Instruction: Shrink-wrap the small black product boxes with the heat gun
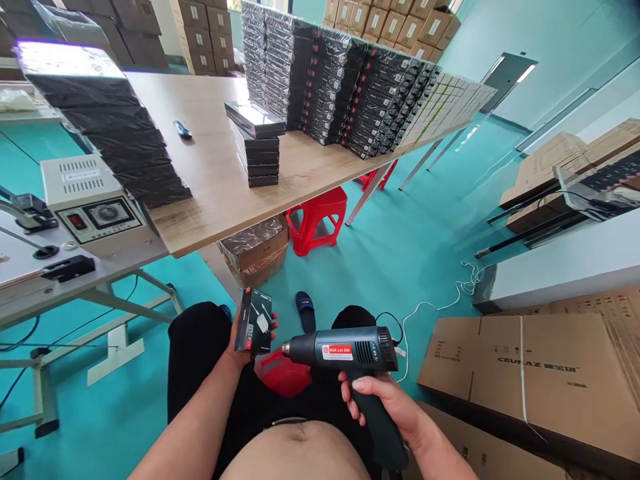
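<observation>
My left hand (pixel 234 347) is wrapped round a small black product box (pixel 257 320) with a white device printed on its face, held above my lap. My right hand (pixel 383 400) grips the handle of a dark heat gun (pixel 345 350) with a red and white label. Its metal nozzle points left at the box's lower right edge, a short gap away. Whether the heat gun is running cannot be seen. On the wooden table (pixel 210 153) ahead stands a short pile of similar black boxes (pixel 263 160), the top one set askew.
Tall stacks of black boxes (pixel 330 87) line the table's far side, and another leaning stack (pixel 115 127) stands at its left end. A control unit (pixel 100 200) sits at left. Red stool (pixel 320 217) and wrapped carton (pixel 257 250) are below. Cartons (pixel 525 360) fill the right.
</observation>
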Demonstrator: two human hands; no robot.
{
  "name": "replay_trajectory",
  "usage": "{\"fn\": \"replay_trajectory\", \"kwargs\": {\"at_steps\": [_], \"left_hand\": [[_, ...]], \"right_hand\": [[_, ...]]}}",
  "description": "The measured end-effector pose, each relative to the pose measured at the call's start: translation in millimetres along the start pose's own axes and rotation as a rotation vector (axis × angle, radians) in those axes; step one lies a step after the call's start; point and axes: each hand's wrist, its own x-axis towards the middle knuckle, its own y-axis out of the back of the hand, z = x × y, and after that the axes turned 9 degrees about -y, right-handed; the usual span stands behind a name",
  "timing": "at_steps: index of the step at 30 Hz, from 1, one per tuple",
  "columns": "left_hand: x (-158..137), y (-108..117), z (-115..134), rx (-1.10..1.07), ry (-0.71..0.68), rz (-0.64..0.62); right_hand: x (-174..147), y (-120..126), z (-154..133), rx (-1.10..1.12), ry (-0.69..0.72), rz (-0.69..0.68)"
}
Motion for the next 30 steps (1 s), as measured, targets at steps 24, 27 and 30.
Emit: {"fn": "replay_trajectory", "kwargs": {"at_steps": [24, 27, 30], "left_hand": [[13.9, 11.9, -17.2, 1.18, -0.553, -0.053], [12.5, 10.1, -17.7, 1.144, -0.546, -0.052], [12.9, 10.6, -18.0, 1.083, -0.55, -0.054]], "right_hand": [[-1.4, 16.1, -19.4, 0.188, 0.073, 0.155], [1.8, 16.3, -18.1, 0.178, 0.067, 0.157], [4.5, 16.2, -18.6, 0.16, 0.068, 0.153]]}}
